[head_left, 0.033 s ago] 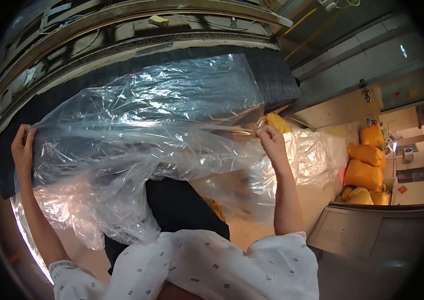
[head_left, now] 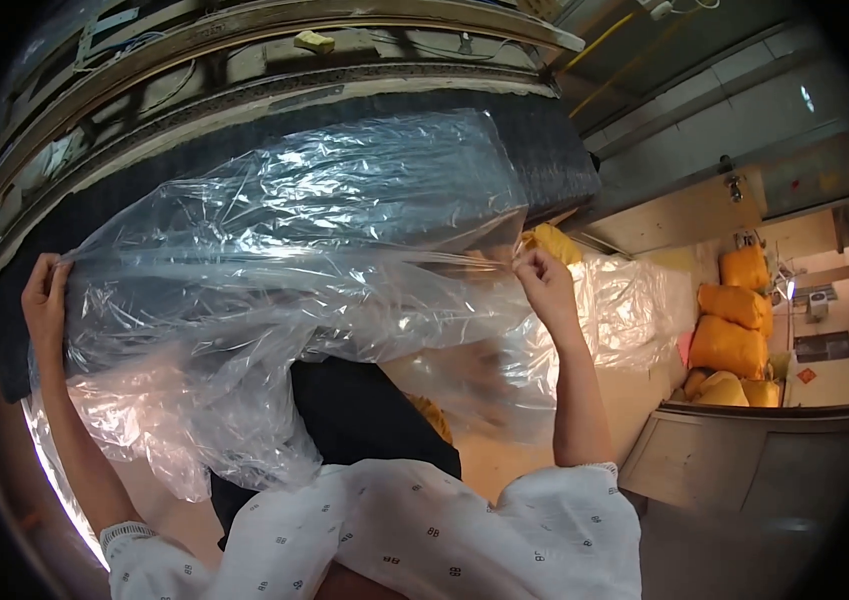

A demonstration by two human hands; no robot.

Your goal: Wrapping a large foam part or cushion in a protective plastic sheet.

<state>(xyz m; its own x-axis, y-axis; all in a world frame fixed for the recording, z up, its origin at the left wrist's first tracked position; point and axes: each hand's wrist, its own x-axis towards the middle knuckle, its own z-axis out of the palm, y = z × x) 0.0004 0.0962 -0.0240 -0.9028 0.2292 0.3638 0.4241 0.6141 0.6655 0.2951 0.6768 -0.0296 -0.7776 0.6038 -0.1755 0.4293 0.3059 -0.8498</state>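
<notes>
A large sheet of clear plastic film [head_left: 344, 290] is stretched between my two hands, its upper part lying over a dark padded surface [head_left: 549, 165]. My left hand [head_left: 44, 300] pinches its edge at the left. At the right, my right hand [head_left: 546, 285] is closed on the film, with fingertips gathered along a taut fold. The near part hangs in loose, shiny wrinkles over my dark-clothed leg [head_left: 369, 410]. I cannot tell whether the film is a single sheet or a bag. More clear film trails to the right, beyond my right hand.
A long wooden rail [head_left: 274, 25] runs across the back, with a small yellow sponge-like block [head_left: 314, 42] by it. Several orange-yellow bundles [head_left: 729, 345] are stacked at the far right, near a wooden cabinet [head_left: 704, 455]. Yellow cloth [head_left: 549, 243] lies just beyond my right hand.
</notes>
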